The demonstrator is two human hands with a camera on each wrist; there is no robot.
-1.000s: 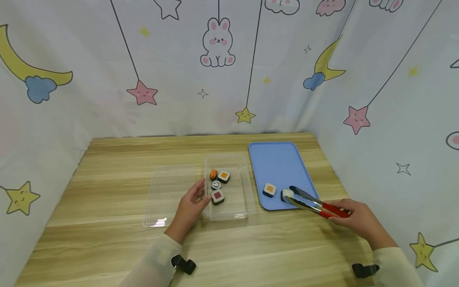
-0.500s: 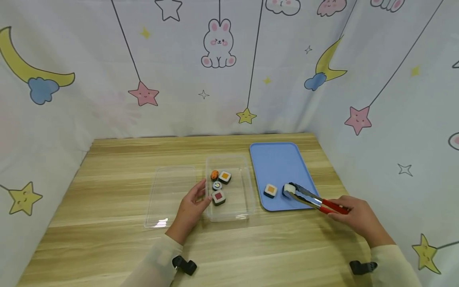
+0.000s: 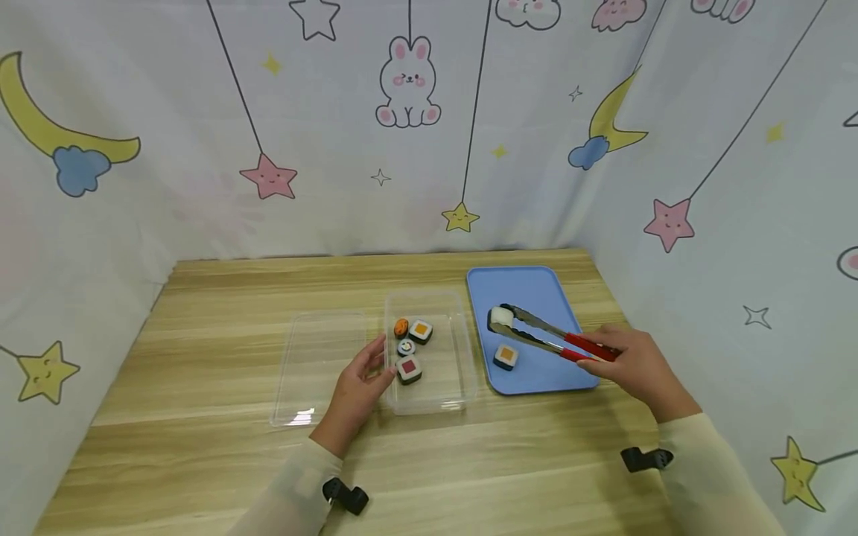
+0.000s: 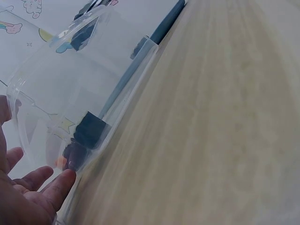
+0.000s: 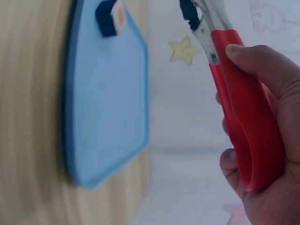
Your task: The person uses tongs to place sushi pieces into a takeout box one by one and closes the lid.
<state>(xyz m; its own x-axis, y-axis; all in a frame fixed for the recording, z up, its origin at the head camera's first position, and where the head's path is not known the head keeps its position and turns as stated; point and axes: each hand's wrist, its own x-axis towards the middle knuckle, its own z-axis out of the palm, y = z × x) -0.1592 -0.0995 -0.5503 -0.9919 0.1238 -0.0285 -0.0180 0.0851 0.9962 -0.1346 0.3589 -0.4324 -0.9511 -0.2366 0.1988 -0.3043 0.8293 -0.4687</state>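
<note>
My right hand [image 3: 640, 365] grips the red-handled tongs [image 3: 593, 347]. Between the tips of the tongs is a white-topped sushi piece [image 3: 501, 318] with a dark side, held over the left part of the blue tray [image 3: 529, 286]. Nearer me on that tray sits a sushi piece with a yellow-orange centre [image 3: 506, 356]. My left hand [image 3: 357, 391] rests against the left wall of a clear plastic container [image 3: 450, 402]; in the left wrist view its fingertips [image 4: 66, 180] touch the wall. Several sushi pieces lie inside, among them a red-centred one [image 3: 409, 368].
A clear flat lid [image 3: 308, 365] lies on the wooden table [image 3: 221, 357], left of the container. The container and tray stand side by side with a narrow gap. A patterned curtain [image 3: 322, 216] hangs behind the table and along its sides.
The tongs have lifted the white-topped sushi piece from the tray's near right and carried it left and away from me. My right arm has moved left too. The left hand stays put.
</note>
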